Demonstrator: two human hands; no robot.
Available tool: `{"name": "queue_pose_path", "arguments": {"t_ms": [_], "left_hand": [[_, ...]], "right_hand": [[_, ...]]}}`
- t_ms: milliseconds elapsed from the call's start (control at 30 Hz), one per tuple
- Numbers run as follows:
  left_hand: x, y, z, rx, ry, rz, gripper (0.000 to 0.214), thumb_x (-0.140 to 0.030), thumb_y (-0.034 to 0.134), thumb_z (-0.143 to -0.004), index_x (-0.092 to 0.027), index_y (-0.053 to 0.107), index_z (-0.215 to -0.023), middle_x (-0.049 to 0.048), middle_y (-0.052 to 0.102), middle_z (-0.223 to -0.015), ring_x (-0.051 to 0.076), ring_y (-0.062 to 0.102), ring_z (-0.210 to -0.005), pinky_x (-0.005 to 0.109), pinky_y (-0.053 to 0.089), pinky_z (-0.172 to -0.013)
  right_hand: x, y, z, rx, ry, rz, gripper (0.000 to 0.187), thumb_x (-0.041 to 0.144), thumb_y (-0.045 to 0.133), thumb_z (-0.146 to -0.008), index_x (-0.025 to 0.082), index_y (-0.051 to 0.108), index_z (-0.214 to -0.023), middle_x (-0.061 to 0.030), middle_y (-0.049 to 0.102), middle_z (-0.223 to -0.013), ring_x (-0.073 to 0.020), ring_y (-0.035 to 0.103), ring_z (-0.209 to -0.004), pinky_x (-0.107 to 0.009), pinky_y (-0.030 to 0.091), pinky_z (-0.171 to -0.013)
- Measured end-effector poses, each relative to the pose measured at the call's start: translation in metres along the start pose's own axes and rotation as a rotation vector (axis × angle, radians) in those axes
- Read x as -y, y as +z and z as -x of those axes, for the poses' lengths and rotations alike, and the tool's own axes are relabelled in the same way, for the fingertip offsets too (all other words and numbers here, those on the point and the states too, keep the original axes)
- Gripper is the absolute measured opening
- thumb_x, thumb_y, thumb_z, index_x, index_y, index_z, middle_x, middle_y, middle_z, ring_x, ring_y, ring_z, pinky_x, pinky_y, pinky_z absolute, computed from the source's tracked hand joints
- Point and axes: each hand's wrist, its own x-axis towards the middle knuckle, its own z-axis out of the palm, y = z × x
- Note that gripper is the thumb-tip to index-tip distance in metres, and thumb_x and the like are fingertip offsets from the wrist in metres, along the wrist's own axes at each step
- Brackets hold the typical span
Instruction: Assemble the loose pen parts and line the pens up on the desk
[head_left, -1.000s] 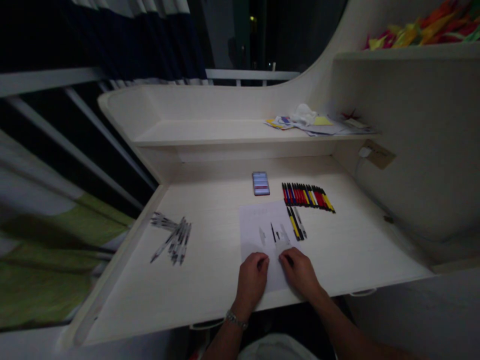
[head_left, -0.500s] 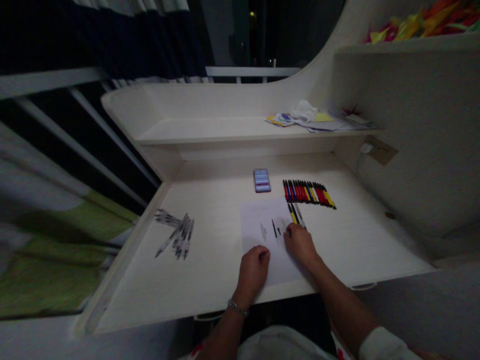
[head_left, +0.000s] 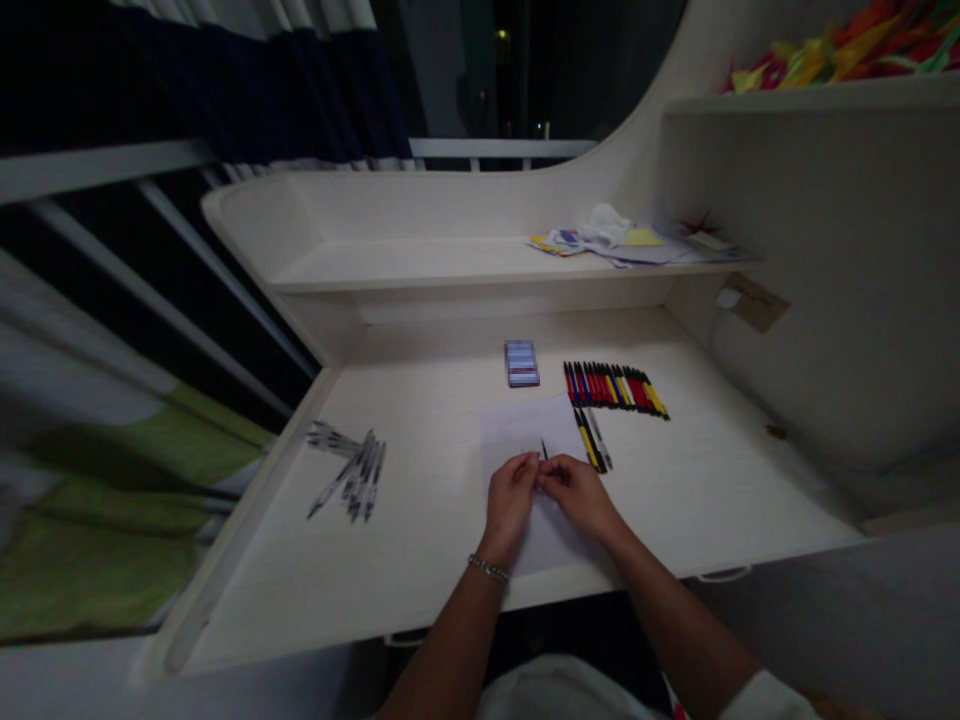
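Observation:
My left hand (head_left: 513, 500) and my right hand (head_left: 574, 488) meet over a white sheet of paper (head_left: 495, 425), fingertips together in a pinch. Whatever they hold between them is too small or hidden to make out. Just beyond the fingertips shows the tip of a thin black pen part (head_left: 544, 447), the remainder covered by my hands. To the right of my right hand lie a yellow-and-black pen (head_left: 587, 440) and, alongside, a pale clear-looking pen part (head_left: 602, 440).
Beyond the paper is a phone (head_left: 521, 363) with its screen lit. A neat row of coloured pens (head_left: 615, 386) lies at the right. Several clear pens (head_left: 360, 475) are piled at the left. A raised shelf (head_left: 420, 262) at the back carries papers (head_left: 637, 250).
My right hand has moved left from beside the yellow-and-black pen, and my left hand forward, so their fingertips now meet. The small parts on the paper are now mostly covered.

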Motion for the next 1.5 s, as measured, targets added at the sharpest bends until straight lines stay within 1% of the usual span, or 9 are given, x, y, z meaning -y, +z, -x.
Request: {"name": "queue_pose_path", "arguments": {"t_ms": [67,200,267,600,800,967,1067,1233,1500], "left_hand": [[0.003,0.001,-0.001,-0.024,-0.034,0.069,0.044,-0.051,0.075,-0.070,-0.013,0.072,-0.093,0.0116,0.074,-0.089,0.022,0.070,-0.080,0.032,0.055,-0.071],[0.008,-0.004,0.002,-0.064,-0.104,0.134,0.049,-0.051,0.079,-0.066,-0.012,0.070,-0.094,0.0141,0.074,-0.088,0.021,0.071,-0.077,0.035,0.056,-0.074],[0.010,-0.006,0.004,-0.074,-0.121,0.136,0.049,-0.051,0.080,-0.066,-0.012,0.070,-0.093,0.0146,0.074,-0.088,0.021,0.071,-0.076,0.035,0.056,-0.074],[0.015,-0.007,0.007,-0.046,-0.099,0.072,0.041,-0.046,0.077,-0.072,-0.012,0.069,-0.094,0.0139,0.074,-0.087,0.019,0.071,-0.072,0.031,0.056,-0.069],[0.016,-0.008,0.009,0.000,-0.053,0.017,0.036,-0.042,0.073,-0.077,-0.012,0.069,-0.098,0.0132,0.075,-0.090,0.019,0.072,-0.074,0.032,0.057,-0.072],[0.012,-0.007,0.012,0.025,-0.002,-0.055,0.034,-0.040,0.073,-0.078,-0.013,0.070,-0.099,0.0113,0.075,-0.089,0.019,0.071,-0.073,0.033,0.057,-0.074],[0.010,-0.006,0.014,0.040,0.048,-0.131,0.031,-0.039,0.070,-0.080,-0.014,0.071,-0.098,0.0105,0.076,-0.090,0.021,0.072,-0.078,0.033,0.057,-0.076],[0.010,-0.006,0.014,0.062,0.127,-0.254,0.026,-0.036,0.068,-0.082,-0.016,0.072,-0.099,0.0096,0.076,-0.094,0.022,0.071,-0.083,0.033,0.056,-0.079],[0.013,-0.009,0.014,0.049,0.140,-0.255,0.026,-0.037,0.068,-0.082,-0.017,0.072,-0.098,0.0091,0.076,-0.094,0.022,0.072,-0.083,0.033,0.056,-0.079]], "right_hand": [[-0.001,-0.004,-0.002,0.019,-0.017,0.094,0.021,0.029,0.054,-0.087,0.017,0.070,-0.095,-0.0060,0.074,-0.091,-0.0176,0.067,-0.083,-0.028,0.050,-0.078],[-0.005,-0.026,-0.018,-0.092,0.029,0.535,0.024,0.020,0.052,-0.090,0.017,0.073,-0.100,-0.0106,0.072,-0.103,-0.0201,0.065,-0.098,-0.028,0.044,-0.089],[-0.009,-0.034,-0.026,-0.071,0.071,0.697,0.024,0.018,0.052,-0.090,0.017,0.073,-0.100,-0.0118,0.072,-0.104,-0.0205,0.064,-0.101,-0.027,0.043,-0.089],[-0.019,-0.025,-0.040,0.053,0.215,0.896,0.021,0.022,0.055,-0.089,0.018,0.072,-0.100,-0.0133,0.071,-0.105,-0.0210,0.064,-0.101,-0.026,0.041,-0.086],[-0.017,-0.025,-0.038,-0.065,0.200,0.746,0.018,0.019,0.054,-0.087,0.016,0.070,-0.094,-0.0132,0.072,-0.097,-0.0226,0.066,-0.094,-0.030,0.044,-0.084],[-0.013,-0.023,-0.034,-0.152,0.103,0.034,0.024,0.036,0.062,-0.081,0.017,0.070,-0.091,-0.0063,0.073,-0.082,-0.0196,0.065,-0.074,-0.030,0.050,-0.069],[-0.008,-0.018,-0.032,-0.160,0.078,-0.216,0.034,0.045,0.069,-0.074,0.015,0.071,-0.089,-0.0056,0.072,-0.075,-0.0184,0.063,-0.067,-0.030,0.050,-0.063],[0.004,-0.012,-0.023,-0.194,0.019,-0.164,0.027,0.042,0.072,-0.072,0.017,0.073,-0.082,-0.0067,0.073,-0.081,-0.0197,0.065,-0.075,-0.032,0.051,-0.071],[0.003,-0.021,-0.022,-0.086,-0.026,0.088,0.025,0.037,0.058,-0.084,0.019,0.074,-0.088,-0.0062,0.075,-0.089,-0.0209,0.068,-0.085,-0.032,0.050,-0.079]]}}
